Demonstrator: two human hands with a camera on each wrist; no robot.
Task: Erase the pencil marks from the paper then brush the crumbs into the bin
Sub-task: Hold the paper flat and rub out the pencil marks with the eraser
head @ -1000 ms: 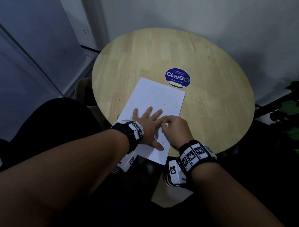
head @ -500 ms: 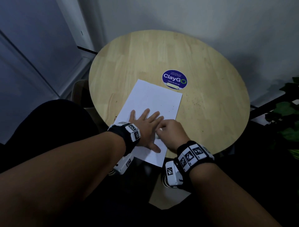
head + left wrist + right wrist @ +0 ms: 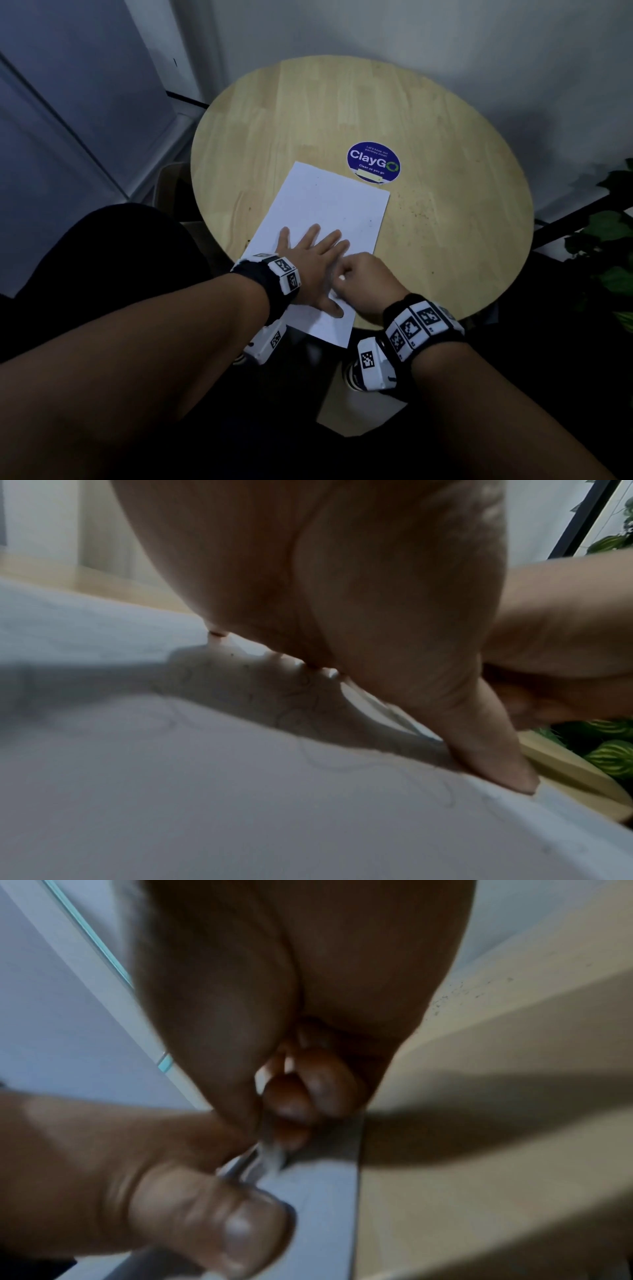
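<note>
The round blue sticker [image 3: 373, 165] is sitting beyond both hands on the wooden tabletop [image 3: 445, 192], and it is reading "ClayGo" in white, with "Clean as you go" beneath; the small line above is too fine to make out. The paper [image 3: 329, 209] is lying right under the left hand [image 3: 310, 263], a white sheet angled across the near part of the tabletop, its near corner hanging past the rim. The left hand is lying flat and wide, fingers spread, thumb out, pressing the sheet down. From the left wrist view, faint curling pencil marks [image 3: 342, 761] are showing on the sheet beside the thumb, light and partly rubbed. The right hand [image 3: 364, 281] is sitting just beside the left, touching its fingers, and is curling tight around a small white eraser [image 3: 341, 278], only a sliver of it peeking out. The right wrist view is blurring, with the fingertips [image 3: 291, 1104] bunching down against the paper's edge. Dark crumbs [image 3: 416, 209] are speckling the bare wood beyond the right hand. A cardboard bin [image 3: 168, 192] is standing under the tabletop rim, out past the left hand.
</note>
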